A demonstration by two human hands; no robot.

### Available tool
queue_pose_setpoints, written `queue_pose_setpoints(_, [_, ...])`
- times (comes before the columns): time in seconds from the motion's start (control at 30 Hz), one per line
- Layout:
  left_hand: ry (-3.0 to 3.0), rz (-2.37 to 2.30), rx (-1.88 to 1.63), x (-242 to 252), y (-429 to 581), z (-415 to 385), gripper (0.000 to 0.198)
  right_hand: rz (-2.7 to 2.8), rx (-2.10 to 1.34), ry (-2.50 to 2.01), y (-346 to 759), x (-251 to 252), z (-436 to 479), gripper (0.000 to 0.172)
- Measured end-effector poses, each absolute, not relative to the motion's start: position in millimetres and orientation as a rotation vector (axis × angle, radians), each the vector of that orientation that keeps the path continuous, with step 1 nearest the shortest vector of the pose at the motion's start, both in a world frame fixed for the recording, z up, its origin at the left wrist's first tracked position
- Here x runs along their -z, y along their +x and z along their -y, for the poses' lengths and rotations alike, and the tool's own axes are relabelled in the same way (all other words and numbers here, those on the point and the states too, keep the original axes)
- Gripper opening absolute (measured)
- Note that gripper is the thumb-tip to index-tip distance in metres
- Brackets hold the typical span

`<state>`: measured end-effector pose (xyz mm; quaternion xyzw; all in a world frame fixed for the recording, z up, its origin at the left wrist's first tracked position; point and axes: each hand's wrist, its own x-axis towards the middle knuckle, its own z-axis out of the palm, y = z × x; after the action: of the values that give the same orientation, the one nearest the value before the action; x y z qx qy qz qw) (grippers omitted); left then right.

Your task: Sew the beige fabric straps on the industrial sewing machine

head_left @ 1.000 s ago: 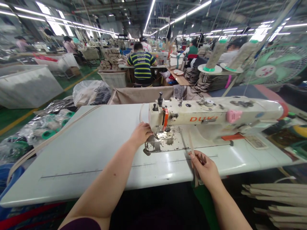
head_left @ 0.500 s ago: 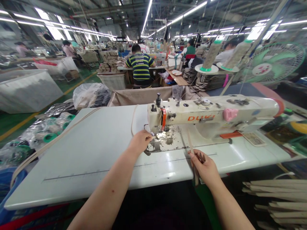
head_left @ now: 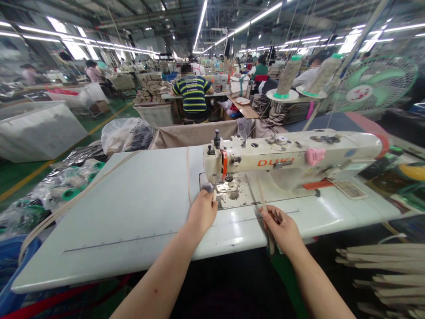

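Note:
My left hand [head_left: 203,213] is closed at the left of the presser foot, its fingertips pinching a short, mostly hidden end of beige strap [head_left: 214,195]. Right by them is the needle area of a white sewing machine [head_left: 275,155]. My right hand [head_left: 281,226] grips another beige strap [head_left: 261,195] between thumb and fingers near the table's front edge; this strap reaches up onto the machine bed and hangs below the edge. Dark pointed metal tips, apparently thread snips [head_left: 277,216], stick out of the same hand. A long beige strap [head_left: 189,173] lies on the table left of the machine head.
The white sewing table [head_left: 133,212] carries a printed ruler line. More strap [head_left: 76,195] runs over its left edge toward a blue bin [head_left: 20,261]. Bundled strips [head_left: 381,261] lie at lower right. Thread cones [head_left: 288,77] and a green fan [head_left: 375,86] stand behind; a person in stripes [head_left: 193,93] sits ahead.
My left hand has moved down and toward me, away from the needle, and turned so its back faces up. The right hand stays nearly in place. The view has shifted slightly.

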<state>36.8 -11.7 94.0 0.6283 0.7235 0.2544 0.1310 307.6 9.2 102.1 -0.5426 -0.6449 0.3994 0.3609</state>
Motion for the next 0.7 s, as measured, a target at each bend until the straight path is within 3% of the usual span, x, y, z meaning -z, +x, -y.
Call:
queue_pose_setpoints(0.3, [1.801, -2.153, -0.509, -111.7, 64.2, 22.1, 0.038, 1.670, -1.025, -1.398, 307.6, -105.8, -6.8, 0.044])
queue_pose_setpoints(0.7, [1.843, -2.017, -0.457, -104.9, 67.7, 42.4, 0.044, 1.650, -1.077, -1.321, 307.8, -103.7, -2.9, 0.042])
